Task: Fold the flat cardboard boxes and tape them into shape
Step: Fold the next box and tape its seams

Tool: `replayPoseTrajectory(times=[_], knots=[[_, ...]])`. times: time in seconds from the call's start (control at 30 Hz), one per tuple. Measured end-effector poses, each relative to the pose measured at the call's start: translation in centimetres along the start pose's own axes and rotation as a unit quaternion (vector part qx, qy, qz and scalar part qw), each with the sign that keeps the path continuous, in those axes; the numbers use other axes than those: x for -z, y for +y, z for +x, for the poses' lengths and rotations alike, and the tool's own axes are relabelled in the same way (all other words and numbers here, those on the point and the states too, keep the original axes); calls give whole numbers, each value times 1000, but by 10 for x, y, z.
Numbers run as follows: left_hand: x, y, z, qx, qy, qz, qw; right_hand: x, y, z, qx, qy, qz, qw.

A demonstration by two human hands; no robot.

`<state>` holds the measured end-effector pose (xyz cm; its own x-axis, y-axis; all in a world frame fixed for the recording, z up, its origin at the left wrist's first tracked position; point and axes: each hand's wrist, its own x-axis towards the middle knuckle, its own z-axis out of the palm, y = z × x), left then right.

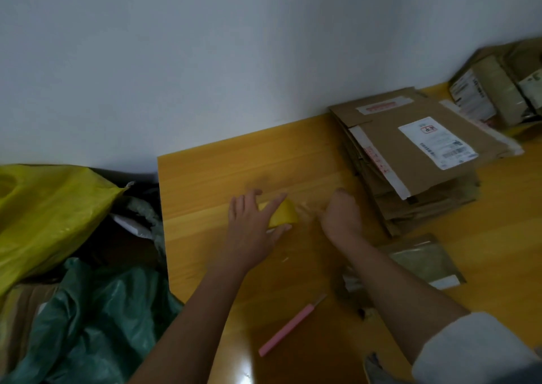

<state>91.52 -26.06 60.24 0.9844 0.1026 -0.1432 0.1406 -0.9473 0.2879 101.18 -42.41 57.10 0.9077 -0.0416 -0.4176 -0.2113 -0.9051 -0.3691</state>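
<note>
A yellow tape roll point(286, 215) lies on the wooden table point(205, 184). My left hand point(252, 225) holds it, fingers across its top and thumb under its near side. Just right of the roll, my right hand point(341, 215) is curled, knuckles up, and seems to pinch a clear tape strip point(308, 210) stretched from the roll; this part is blurred. A stack of flat cardboard boxes point(416, 161) with shipping labels lies at the right, close to my right hand. A small flattened piece wrapped in clear tape point(425, 262) sits beside my right forearm.
A pink utility knife point(290, 329) lies on the table between my forearms. Folded, taped boxes point(498, 90) stand at the far right against the wall. Off the table's left edge are a yellow plastic bag point(44, 207) and a green plastic bag point(102, 325).
</note>
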Motion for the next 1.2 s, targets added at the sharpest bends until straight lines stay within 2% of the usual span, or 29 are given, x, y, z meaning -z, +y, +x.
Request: replayPoseTrajectory(times=[0.07, 0.1, 0.2, 0.23, 0.3, 0.37, 0.47, 0.57, 0.7, 0.8, 0.9, 1.0, 1.1, 1.2], knots=[[-4, 11, -7, -12, 37, 69, 997, 14, -3, -11, 29, 32, 45, 998], [-5, 18, -11, -27, 58, 70, 996, 21, -5, -18, 38, 47, 73, 996], [-9, 41, -25, -118, 87, -11, 989, 50, 8, -43, 38, 98, 121, 987], [-11, 50, -29, -142, 72, -54, 986, 57, 19, -51, 32, 113, 119, 986], [-17, 69, -33, -133, -6, -162, 978, 67, 48, -68, 10, 137, 114, 984], [-25, 89, -37, -72, -100, -264, 957, 71, 79, -84, -17, 164, 103, 981], [-32, 115, -44, 7, -179, -381, 907, 64, 125, -106, -13, 206, 69, 976], [-42, 130, -57, 32, -215, -431, 876, 56, 155, -126, 6, 209, 74, 975], [-51, 146, -80, -8, -250, -411, 877, 56, 180, -145, 46, 224, 155, 961], [-61, 156, -98, -56, -279, -392, 875, 62, 199, -152, 100, 175, 194, 960], [-73, 168, -109, -78, -260, -371, 888, 66, 224, -157, 137, 69, 192, 969], [-79, 180, -110, -94, -179, -276, 940, 65, 251, -162, 165, -5, 186, 968], [-85, 191, -104, -184, -100, -209, 955, 70, 265, -164, 195, -41, 167, 966], [-86, 206, -100, -214, -150, -176, 949, 71, 272, -160, 207, -58, 188, 959]])
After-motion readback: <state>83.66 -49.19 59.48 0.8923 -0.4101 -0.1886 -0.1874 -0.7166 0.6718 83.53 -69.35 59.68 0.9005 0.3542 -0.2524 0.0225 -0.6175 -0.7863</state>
